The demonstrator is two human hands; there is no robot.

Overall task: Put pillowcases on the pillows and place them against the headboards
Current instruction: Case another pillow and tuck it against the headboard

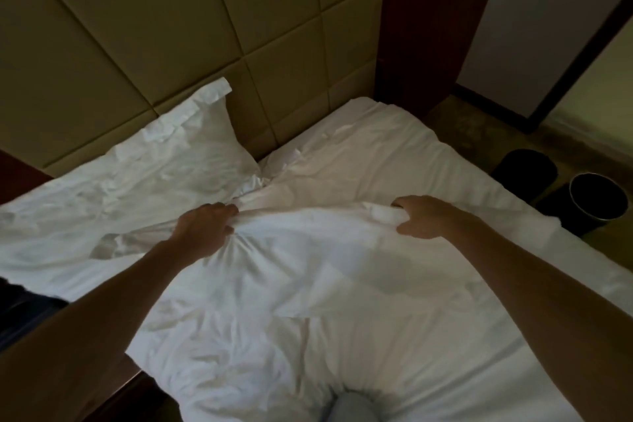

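A white pillow in a wrinkled pillowcase (281, 284) lies in front of me on the white bed (428, 161). My left hand (202, 226) grips its far left corner, fingers closed on bunched fabric. My right hand (421, 216) is closed on the far right corner, a fold of white cloth showing inside the fist. A second white pillow (185, 147) leans with its top corner against the padded beige headboard (191, 31) at the left.
A dark wooden post (431, 17) stands right of the headboard. Two dark round bins (596, 202) sit on the floor beside the bed's right edge. My knee (352, 408) shows at the bottom. A dark wooden bed frame (20, 175) edges the left.
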